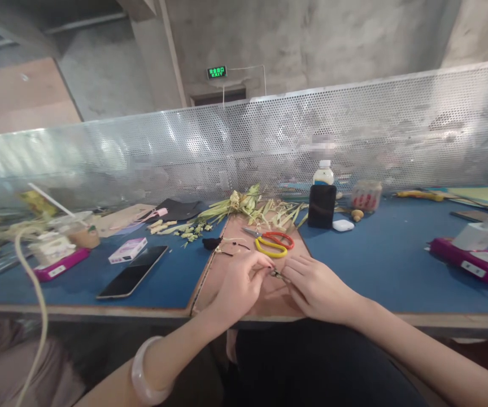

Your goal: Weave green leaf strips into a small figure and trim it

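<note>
Over the brown board (210, 288) near the table's front edge, my left hand (244, 282) pinches one side of a small greenish piece (276, 273). The fingers of my right hand (318, 285) are closed on its other side, and the piece is mostly hidden between the fingertips. Just beyond my hands lie scissors with a yellow handle (269, 250) and scissors with a red handle (286, 237). Dark thread (212, 243) rests on the left of the board. Pale green dried leaves (244, 203) are piled at its far end.
On the left are a phone (134, 274), a small white box (127, 250), a drink cup (85, 232) and a purple power strip (61, 264). Right of the board stand a black phone (322, 206), a bottle (324, 172) and a jar (366, 196). Another purple strip (473, 260) lies far right.
</note>
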Available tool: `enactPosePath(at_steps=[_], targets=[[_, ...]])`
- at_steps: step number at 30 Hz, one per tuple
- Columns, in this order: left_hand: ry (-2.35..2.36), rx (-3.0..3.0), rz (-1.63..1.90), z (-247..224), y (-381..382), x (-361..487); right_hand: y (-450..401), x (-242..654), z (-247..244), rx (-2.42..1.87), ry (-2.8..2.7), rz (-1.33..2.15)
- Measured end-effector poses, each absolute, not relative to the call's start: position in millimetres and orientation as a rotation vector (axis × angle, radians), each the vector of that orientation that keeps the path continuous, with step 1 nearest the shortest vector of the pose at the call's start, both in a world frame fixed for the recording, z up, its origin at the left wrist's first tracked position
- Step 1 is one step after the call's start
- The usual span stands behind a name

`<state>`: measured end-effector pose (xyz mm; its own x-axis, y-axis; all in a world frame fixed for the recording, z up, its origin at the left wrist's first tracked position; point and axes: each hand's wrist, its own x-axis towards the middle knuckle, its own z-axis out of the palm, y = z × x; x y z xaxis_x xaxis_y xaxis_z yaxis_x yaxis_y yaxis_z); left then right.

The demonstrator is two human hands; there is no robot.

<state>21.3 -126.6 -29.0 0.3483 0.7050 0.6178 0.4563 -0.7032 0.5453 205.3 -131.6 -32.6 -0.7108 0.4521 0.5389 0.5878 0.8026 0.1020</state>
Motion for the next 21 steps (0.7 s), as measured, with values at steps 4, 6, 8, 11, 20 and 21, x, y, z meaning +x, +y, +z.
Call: enactPosePath(at_steps=[4, 6, 8, 11, 20, 21], targets=[[1.072, 2.160, 1.397, -33, -127, 24, -130, 201, -33, -0.808, -2.458, -0.442], [1.079, 2.095, 1.414, -37, -126, 25, -128, 200, -34, -0.818, -2.483, -0.480], [1.094, 2.050, 1.420, -40, -124, 26, -126, 199, -35, -0.811, -2.510, -0.527], [1.116, 2.015, 1.402, -44, -122, 25, -124, 199, -37, -0.803, -2.534, -0.595], [1.103, 2.357, 1.000, -35, -130, 5, -124, 209, -43, -0.719, -2.632, -0.596], [1.098, 2.397, 0.966, -34, -131, 3, -125, 209, -43, -0.705, -2.641, -0.571]])
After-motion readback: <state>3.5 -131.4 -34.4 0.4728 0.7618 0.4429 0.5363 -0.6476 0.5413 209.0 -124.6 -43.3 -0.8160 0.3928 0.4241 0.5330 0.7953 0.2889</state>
